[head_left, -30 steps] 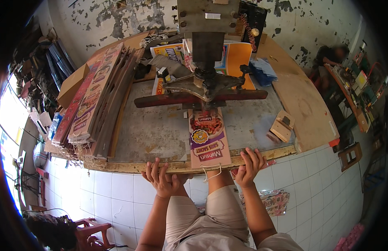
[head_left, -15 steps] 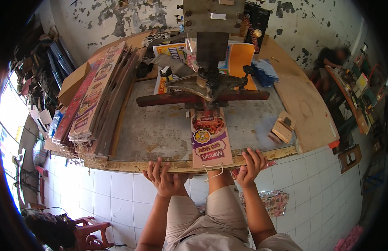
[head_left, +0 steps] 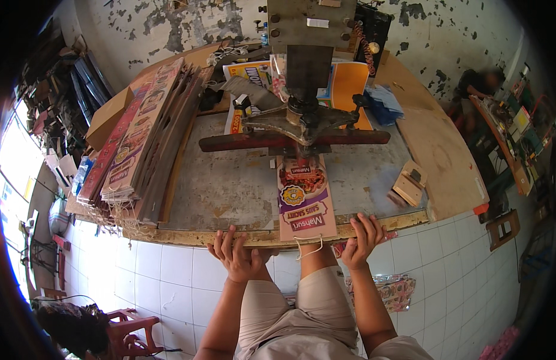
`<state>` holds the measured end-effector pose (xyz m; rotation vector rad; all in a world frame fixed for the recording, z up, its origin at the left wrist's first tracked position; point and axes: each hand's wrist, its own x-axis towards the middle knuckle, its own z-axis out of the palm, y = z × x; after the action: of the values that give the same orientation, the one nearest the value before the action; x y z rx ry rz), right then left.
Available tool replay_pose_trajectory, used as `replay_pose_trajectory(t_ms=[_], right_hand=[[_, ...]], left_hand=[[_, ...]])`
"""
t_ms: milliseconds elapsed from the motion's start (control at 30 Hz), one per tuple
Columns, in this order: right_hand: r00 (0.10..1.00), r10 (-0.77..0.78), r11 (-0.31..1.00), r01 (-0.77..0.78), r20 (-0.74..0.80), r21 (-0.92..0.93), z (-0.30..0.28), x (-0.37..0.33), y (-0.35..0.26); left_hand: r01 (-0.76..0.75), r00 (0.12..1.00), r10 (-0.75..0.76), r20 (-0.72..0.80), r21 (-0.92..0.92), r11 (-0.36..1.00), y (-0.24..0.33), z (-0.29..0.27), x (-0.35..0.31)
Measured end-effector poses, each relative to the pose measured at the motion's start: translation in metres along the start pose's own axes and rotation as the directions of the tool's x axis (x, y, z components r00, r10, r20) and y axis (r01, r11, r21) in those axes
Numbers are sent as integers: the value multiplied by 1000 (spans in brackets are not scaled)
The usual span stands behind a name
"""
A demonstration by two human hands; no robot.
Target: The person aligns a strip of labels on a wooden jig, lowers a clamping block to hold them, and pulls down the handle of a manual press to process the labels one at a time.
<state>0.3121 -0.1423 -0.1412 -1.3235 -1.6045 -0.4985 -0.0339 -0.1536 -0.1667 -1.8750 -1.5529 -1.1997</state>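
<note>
My left hand (head_left: 234,254) rests on the table's front edge with its fingers spread and nothing in it. On the same edge, to the right, my right hand (head_left: 363,243) also lies with fingers apart and holds nothing. Between them a long printed cardboard strip (head_left: 306,207) in pink and purple, with a food picture, lies on the table (head_left: 230,198). Its near end reaches the front edge, where a cord loop (head_left: 308,246) hangs down. A machine press (head_left: 302,126) with a wide red-brown bar stands over the strip and hides its far end.
Stacked printed cardboard strips (head_left: 137,144) with cords lie at the left. A wooden block tool (head_left: 408,183) sits at the right. Blue plastic sheets (head_left: 383,105) and an orange printed sheet (head_left: 351,84) lie behind the press. Another person (head_left: 477,84) is at the far right beside a bench.
The whole view has shifted slightly. Both hands stay on the table edge, and the strip and press look unchanged.
</note>
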Motion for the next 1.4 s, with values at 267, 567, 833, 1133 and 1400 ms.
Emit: replay_pose_trajectory(t_ms=[267,567,833,1133,1400], right_hand=[[1000,20,1000,-20,14,9,-2,0,-2],[992,91,993,-96,92,62,-15,11,-12],[961,-34,994,3,276,111,-31,46,-55],[903,-127,981,54,410,184,-17,84,-82],[918,-187,969,114,350,217,-9,79,-76]], left_hand=[[0,1000,0,5,-5,1000,1,-2,1],[-5,1000,5,7,1,1000,0,-1,0],[18,999,-19,-30,-38,999,0,3,-1],[38,999,-39,-20,-50,998,-1,4,-4],[24,999,-26,-32,-56,998,0,5,-5]])
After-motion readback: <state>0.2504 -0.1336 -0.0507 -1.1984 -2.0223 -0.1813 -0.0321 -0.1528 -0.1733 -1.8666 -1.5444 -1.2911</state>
